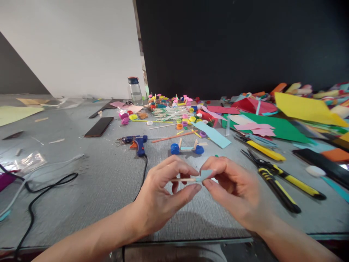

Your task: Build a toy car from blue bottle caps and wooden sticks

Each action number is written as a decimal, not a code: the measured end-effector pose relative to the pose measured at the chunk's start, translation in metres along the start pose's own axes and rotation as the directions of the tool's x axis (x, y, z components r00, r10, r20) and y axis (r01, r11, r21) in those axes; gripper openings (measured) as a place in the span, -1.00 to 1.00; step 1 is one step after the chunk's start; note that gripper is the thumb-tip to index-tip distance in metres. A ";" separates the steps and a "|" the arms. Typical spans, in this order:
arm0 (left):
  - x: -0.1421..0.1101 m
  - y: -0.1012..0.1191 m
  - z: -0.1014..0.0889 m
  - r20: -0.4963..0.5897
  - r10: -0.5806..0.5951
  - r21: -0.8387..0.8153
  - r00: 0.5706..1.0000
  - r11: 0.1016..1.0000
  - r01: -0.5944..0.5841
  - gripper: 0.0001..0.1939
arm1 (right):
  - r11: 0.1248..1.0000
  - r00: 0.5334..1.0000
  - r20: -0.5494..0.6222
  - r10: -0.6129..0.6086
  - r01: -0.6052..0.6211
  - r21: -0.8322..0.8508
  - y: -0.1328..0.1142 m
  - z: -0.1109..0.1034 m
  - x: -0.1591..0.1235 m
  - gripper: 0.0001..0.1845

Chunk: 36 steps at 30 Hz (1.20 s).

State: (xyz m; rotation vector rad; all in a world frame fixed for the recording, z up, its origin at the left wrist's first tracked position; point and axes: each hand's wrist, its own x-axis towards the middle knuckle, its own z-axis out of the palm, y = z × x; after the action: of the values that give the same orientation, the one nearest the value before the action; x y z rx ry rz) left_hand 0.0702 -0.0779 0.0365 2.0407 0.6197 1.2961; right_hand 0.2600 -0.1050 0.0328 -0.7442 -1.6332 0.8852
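Your left hand (163, 189): bare to the wrist | your right hand (237, 185): bare likewise | your left forearm (100, 227) and right forearm (291, 238): uncovered where visible

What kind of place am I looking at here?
Probably a craft workspace: a blue glue gun, yellow-handled pliers and sheets of coloured paper lie on a grey tabletop.

Right edge: a bright object (345, 166) beside the black case (324, 167) is cut off and unidentifiable. Left edge: the purple item (7, 179) and pale green sheet (17, 113) are truncated. Center: the fingertips partly cover the blue paper strip (206, 174). Rear: small pieces in the colored pile (170, 109) are indistinct.
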 end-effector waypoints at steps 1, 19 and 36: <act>0.000 0.000 0.000 -0.007 0.013 0.005 1.000 1.000 -0.013 -0.91 | 0.999 0.999 0.005 -0.032 0.032 -0.008 0.000 0.000 0.000 -0.89; 0.001 0.003 -0.006 0.004 0.217 0.145 0.976 0.966 -0.215 -0.94 | 0.961 0.971 0.090 -0.221 0.233 -0.149 0.002 -0.011 0.000 -0.65; 0.001 -0.002 -0.015 0.151 0.484 0.353 0.862 0.788 -0.504 -0.82 | 0.733 0.835 0.233 -0.498 0.549 -0.401 -0.007 -0.017 0.006 -0.74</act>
State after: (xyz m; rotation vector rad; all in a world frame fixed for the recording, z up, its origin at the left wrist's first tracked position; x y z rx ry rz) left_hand 0.0569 -0.0722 0.0400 2.6842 0.3305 1.4896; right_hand 0.2746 -0.1006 0.0441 -0.4906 -2.0420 0.1246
